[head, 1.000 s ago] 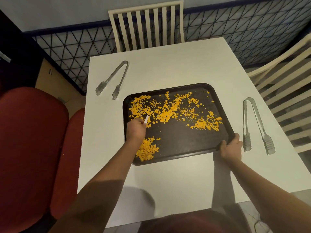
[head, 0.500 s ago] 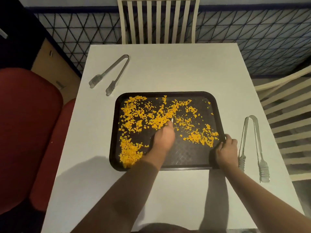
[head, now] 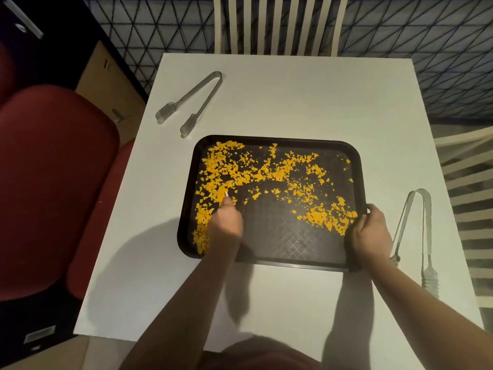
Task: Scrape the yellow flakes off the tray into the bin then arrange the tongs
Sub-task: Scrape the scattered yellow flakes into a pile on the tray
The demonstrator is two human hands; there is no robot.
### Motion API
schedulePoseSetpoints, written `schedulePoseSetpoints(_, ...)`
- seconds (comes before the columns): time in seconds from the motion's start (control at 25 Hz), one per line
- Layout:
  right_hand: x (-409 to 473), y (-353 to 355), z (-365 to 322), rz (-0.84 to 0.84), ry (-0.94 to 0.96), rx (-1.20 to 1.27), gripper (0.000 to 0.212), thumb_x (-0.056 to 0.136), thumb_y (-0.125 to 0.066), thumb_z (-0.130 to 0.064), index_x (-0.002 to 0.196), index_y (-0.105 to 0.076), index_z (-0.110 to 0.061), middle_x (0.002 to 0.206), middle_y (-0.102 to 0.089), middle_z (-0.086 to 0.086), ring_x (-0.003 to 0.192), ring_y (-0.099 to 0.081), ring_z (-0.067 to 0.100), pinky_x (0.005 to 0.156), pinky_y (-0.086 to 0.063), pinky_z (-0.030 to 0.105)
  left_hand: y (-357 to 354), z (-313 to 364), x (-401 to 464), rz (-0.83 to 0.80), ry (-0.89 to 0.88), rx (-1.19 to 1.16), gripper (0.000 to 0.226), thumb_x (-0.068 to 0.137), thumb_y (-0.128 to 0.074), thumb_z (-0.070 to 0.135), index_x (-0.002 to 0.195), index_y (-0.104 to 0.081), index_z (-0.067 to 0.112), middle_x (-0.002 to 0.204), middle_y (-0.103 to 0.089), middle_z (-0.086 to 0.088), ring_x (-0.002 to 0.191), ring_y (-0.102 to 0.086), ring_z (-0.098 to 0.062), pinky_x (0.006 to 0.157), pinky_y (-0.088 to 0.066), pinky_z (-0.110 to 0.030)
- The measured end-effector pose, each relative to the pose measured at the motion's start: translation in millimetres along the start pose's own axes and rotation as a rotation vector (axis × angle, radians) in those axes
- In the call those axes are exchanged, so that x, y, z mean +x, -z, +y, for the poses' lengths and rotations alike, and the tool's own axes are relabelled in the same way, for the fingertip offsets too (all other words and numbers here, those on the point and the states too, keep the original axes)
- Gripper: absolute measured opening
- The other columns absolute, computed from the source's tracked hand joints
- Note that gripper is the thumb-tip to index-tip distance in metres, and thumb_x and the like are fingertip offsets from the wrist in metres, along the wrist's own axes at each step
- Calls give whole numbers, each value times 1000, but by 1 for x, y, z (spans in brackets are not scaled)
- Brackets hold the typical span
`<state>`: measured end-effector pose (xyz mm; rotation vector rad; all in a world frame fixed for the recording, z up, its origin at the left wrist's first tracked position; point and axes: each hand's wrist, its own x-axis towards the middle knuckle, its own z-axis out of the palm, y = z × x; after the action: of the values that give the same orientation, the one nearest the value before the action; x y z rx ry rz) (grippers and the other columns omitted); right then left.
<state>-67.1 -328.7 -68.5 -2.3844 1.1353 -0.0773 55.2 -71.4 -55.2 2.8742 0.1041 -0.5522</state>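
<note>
A dark tray (head: 269, 259) lies on the white table (head: 306, 97), strewn with yellow flakes (head: 221, 166), thickest along its left side and in a patch near its right edge. My left hand (head: 225, 222) is over the tray's left part and grips a small white scraper (head: 226, 194) whose tip touches the flakes. My right hand (head: 369, 232) grips the tray's right rim. One pair of metal tongs (head: 190, 102) lies at the table's far left. A second pair of tongs (head: 418, 236) lies right of the tray, partly behind my right wrist.
Red padded seats (head: 53, 182) stand close along the table's left side. A white slatted chair (head: 274, 22) faces the far edge, and another slatted chair (head: 469, 198) is on the right. A brown cardboard box (head: 106, 81) sits on the floor at the left.
My left hand swept the scraper from the tray's middle back to its left side, pushing flakes leftward. My right hand stays on the right rim. The view shifted.
</note>
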Motion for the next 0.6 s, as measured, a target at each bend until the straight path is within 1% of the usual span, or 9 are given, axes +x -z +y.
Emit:
schedulePoseSetpoints(0.04, 1, -1, 0, 8, 1, 6, 30, 95, -31, -26, 122, -42, -20, 123, -54, 12, 92, -58, 39, 73, -42, 40, 0, 8, -2, 7, -25, -3, 29, 98, -34, 15, 125, -39, 7, 99, -67, -13, 93, -67, -30, 69, -50, -33)
schedulePoseSetpoints(0.12, 2, -3, 1, 22, 0, 9, 31, 95, -32, -24, 123, -43, -18, 118, -58, 13, 92, -59, 39, 74, -43, 39, -4, 33, -7, 17, -186, 17, 23, 98, -35, 16, 118, -42, 6, 94, -67, -13, 87, -67, -29, 62, -47, -31)
schedulePoseSetpoints(0.2, 3, -4, 3, 20, -6, 4, 33, 95, -32, -23, 126, -43, -15, 118, -59, 16, 96, -58, 40, 77, -44, 41, -8, 57, -13, 21, -347, 13, 21, 98, -35, 12, 115, -44, 4, 88, -68, -13, 80, -68, -29, 58, -47, -31)
schedulePoseSetpoints(0.24, 4, -5, 3, 14, -12, 1, 35, 95, -32, -22, 127, -43, -14, 118, -59, 16, 97, -58, 41, 79, -44, 41, -9, 65, -15, -5, -382, 1, 20, 98, -35, 10, 114, -44, 3, 87, -68, -13, 79, -69, -29, 58, -48, -31)
schedulePoseSetpoints(0.32, 4, -5, 4, 11, -19, -2, 36, 95, -32, -22, 128, -43, -13, 118, -60, 17, 98, -58, 41, 80, -44, 41, -11, 68, -17, -51, -362, -7, 20, 98, -34, 9, 115, -44, 3, 88, -68, -13, 80, -68, -28, 60, -50, -32)
schedulePoseSetpoints(0.4, 4, -5, 4, 16, -14, 2, 36, 95, -32, -22, 128, -43, -13, 117, -60, 17, 97, -58, 41, 79, -44, 41, -11, 56, -16, -80, -250, 16, 24, 99, -32, 11, 120, -41, 4, 94, -67, -13, 84, -68, -28, 64, -52, -31)
schedulePoseSetpoints(0.48, 4, -6, 4, 17, -6, 2, 35, 95, -33, -22, 127, -44, -13, 117, -60, 16, 96, -58, 41, 79, -44, 41, -6, 31, -17, -81, -101, -25, 28, 99, -32, 11, 125, -39, 4, 99, -66, -14, 91, -67, -28, 71, -55, -32)
schedulePoseSetpoints(0.52, 4, -6, 4, 19, -3, 0, 35, 95, -33, -22, 127, -44, -13, 116, -60, 16, 96, -58, 41, 79, -44, 41, -2, 16, -18, -46, -42, -72, 30, 99, -33, 11, 126, -41, 3, 99, -66, -15, 92, -67, -28, 74, -56, -34)
schedulePoseSetpoints(0.6, 4, -7, 4, 27, -1, 0, 34, 95, -33, -22, 126, -45, -13, 116, -61, 16, 96, -58, 41, 78, -44, 41, 4, -8, -24, 94, -71, -58, 32, 98, -35, 11, 127, -45, 0, 95, -66, -16, 88, -67, -27, 73, -55, -32)
